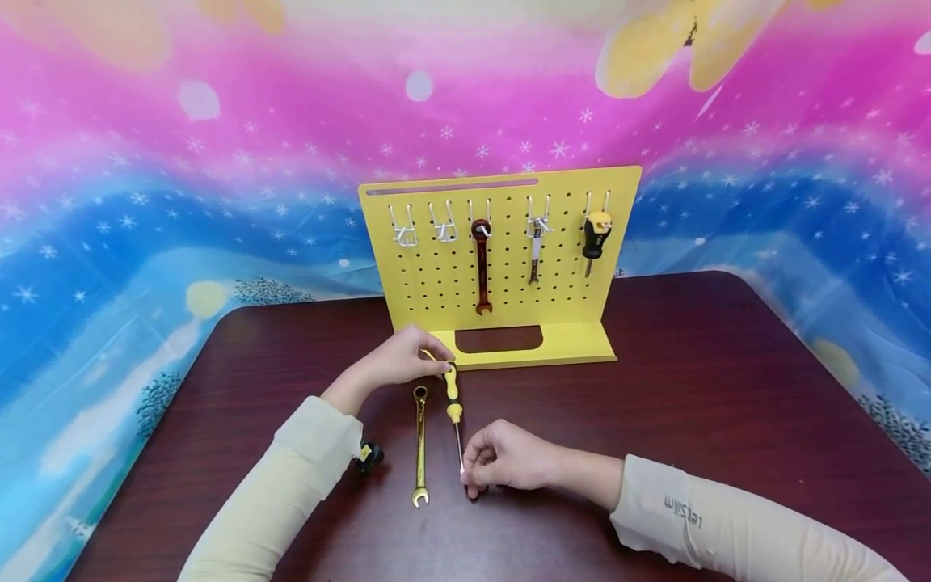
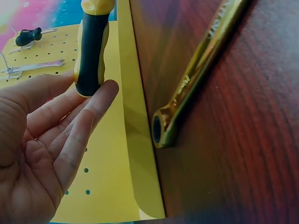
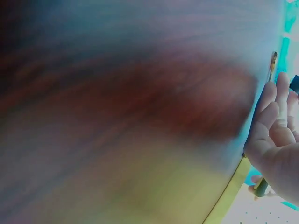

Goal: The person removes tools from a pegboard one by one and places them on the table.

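A screwdriver [image 1: 452, 396] with a yellow-and-black handle lies between the two hands. The left hand [image 1: 407, 356] pinches the butt end of its handle [image 2: 92, 56] between thumb and fingers, in front of the pegboard's base. At the other end, the right hand [image 1: 509, 459] pinches the metal shaft near the tip, its fingers covering that part. Left of the screwdriver, a gold combination wrench [image 1: 420, 444] rests on the table, ring end toward the pegboard. In the right wrist view the right hand [image 3: 275, 135] shows at the right edge.
A yellow pegboard [image 1: 509, 283] stands at the table's back. From its white hooks hang a copper-coloured wrench [image 1: 482, 271], a small silver wrench [image 1: 536, 250] and a stubby screwdriver [image 1: 596, 234]; two hooks [image 1: 404, 234] at left hold nothing. A small black object [image 1: 369, 457] sits by the left cuff.
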The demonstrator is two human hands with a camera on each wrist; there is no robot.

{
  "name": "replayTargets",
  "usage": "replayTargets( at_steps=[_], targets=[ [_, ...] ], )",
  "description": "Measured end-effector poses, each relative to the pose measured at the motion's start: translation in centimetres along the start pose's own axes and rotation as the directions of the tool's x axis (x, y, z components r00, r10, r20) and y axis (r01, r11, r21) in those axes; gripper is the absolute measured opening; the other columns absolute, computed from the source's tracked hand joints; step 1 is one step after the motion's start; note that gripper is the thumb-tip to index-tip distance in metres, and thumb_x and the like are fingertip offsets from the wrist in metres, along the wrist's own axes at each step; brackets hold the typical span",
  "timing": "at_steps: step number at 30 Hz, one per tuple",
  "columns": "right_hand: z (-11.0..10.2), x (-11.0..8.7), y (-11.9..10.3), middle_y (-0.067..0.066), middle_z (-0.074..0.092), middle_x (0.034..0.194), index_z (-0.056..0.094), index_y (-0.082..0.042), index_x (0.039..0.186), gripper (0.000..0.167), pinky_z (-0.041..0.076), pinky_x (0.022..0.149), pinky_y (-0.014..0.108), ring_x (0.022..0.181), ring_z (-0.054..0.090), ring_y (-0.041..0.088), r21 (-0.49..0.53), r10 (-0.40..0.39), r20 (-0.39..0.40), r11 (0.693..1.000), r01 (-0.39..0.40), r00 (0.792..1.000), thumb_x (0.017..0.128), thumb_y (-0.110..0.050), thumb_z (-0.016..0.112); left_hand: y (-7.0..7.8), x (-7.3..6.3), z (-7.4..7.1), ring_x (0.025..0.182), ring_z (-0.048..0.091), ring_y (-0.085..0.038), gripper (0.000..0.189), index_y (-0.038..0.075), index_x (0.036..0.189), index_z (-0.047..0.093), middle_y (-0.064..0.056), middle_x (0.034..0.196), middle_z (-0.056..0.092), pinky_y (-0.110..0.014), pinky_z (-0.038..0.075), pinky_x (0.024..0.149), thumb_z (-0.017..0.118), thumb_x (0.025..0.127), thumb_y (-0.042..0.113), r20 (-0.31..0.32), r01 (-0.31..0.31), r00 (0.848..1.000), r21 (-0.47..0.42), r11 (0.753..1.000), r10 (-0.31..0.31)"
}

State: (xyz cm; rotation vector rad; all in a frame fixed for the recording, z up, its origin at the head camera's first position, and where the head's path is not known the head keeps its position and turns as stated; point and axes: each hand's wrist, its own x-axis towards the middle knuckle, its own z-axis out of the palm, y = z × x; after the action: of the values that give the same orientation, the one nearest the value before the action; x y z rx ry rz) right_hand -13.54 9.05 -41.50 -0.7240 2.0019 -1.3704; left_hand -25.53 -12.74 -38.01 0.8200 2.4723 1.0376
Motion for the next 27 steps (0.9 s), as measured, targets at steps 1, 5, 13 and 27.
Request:
replayTargets(
  at_steps=[1, 5, 13, 27],
  targets=[
    [0.1, 0.0, 0.0, 0.024, 0.071, 0.074, 0.067, 0.006, 0.081, 0.010, 0.039, 0.049, 0.015, 0.054, 0.050, 0.008, 0.006, 0.003, 0.002, 1.000, -0.003, 1.000, 0.087, -0.001, 0.064, -0.1, 0.0, 0.1, 0.092, 0.073, -0.018, 0.019, 0.004, 0.108, 0.077, -0.009, 0.103, 0.076, -0.032, 0.059, 0.082, 0.069, 0.093, 0.013, 0.005, 0.009, 1.000, 0.000, 1.000, -0.009],
    [0.3, 0.0, -0.1, 0.023, 0.071, 0.073, 0.068, 0.006, 0.081, 0.010, 0.039, 0.049, 0.015, 0.055, 0.052, 0.008, 0.008, 0.017, 0.011, 1.000, -0.017, 1.000, 0.087, -0.001, 0.064, -0.2, -0.2, 0.5, 0.087, 0.073, -0.018, 0.019, 0.004, 0.108, 0.076, -0.008, 0.101, 0.077, -0.030, 0.059, 0.078, 0.069, 0.093, 0.013, 0.020, 0.024, 0.999, 0.023, 0.999, -0.025],
    [0.6, 0.1, 0.1, 0.021, 0.070, 0.069, 0.069, 0.006, 0.081, 0.011, 0.041, 0.050, 0.015, 0.055, 0.055, 0.008, -0.008, 0.037, 0.024, 0.999, -0.037, 0.999, 0.087, -0.002, 0.064, -0.5, -0.2, 1.1, 0.078, 0.067, -0.010, 0.019, 0.004, 0.108, 0.076, -0.007, 0.096, 0.077, -0.023, 0.054, 0.069, 0.069, 0.093, 0.013, 0.041, 0.023, 0.999, 0.068, 0.997, -0.026],
    [0.8, 0.1, 0.0, 0.020, 0.068, 0.062, 0.069, 0.003, 0.075, 0.009, 0.038, 0.049, 0.014, 0.053, 0.056, 0.005, -0.048, 0.062, -0.020, 0.997, -0.063, 0.998, 0.084, -0.001, 0.068, -0.7, 0.0, 1.8, 0.073, 0.065, -0.010, 0.020, 0.004, 0.110, 0.075, -0.007, 0.098, 0.076, -0.022, 0.053, 0.065, 0.066, 0.095, 0.012, 0.056, 0.030, 0.998, 0.101, 0.994, -0.036]
  ],
)
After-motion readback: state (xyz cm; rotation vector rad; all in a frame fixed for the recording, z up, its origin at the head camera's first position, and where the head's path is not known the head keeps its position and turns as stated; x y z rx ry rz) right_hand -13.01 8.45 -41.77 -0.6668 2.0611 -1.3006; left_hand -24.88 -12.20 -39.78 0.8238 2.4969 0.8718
